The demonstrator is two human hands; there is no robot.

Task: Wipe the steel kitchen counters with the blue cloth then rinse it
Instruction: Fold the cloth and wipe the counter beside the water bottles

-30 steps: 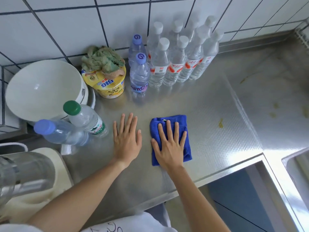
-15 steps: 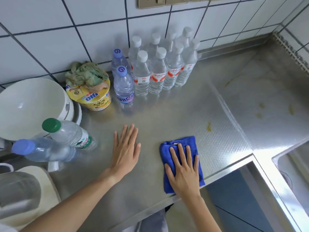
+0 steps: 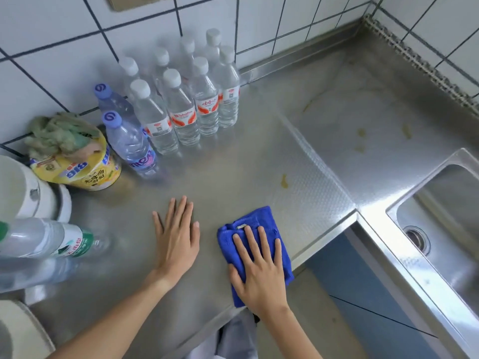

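The folded blue cloth (image 3: 261, 224) lies on the steel counter (image 3: 233, 172) close to its front edge. My right hand (image 3: 259, 270) presses flat on the cloth, fingers spread, covering its near half. My left hand (image 3: 176, 239) rests flat on the bare steel to the left of the cloth, holding nothing. Yellowish stains (image 3: 284, 181) mark the counter beyond the cloth and farther right (image 3: 407, 130). The steel sink (image 3: 440, 224) sits at the right.
Several clear water bottles (image 3: 191, 99) stand against the tiled wall, two with blue caps (image 3: 129, 141). A yellow tub (image 3: 80, 169) topped with a green rag sits left of them. A white bowl (image 3: 23, 193) and two lying bottles (image 3: 49, 242) crowd the left edge.
My right hand has slid the cloth toward the right and nearer the counter's front edge. My left hand stays flat on the steel. The view has shifted right, showing the sink.
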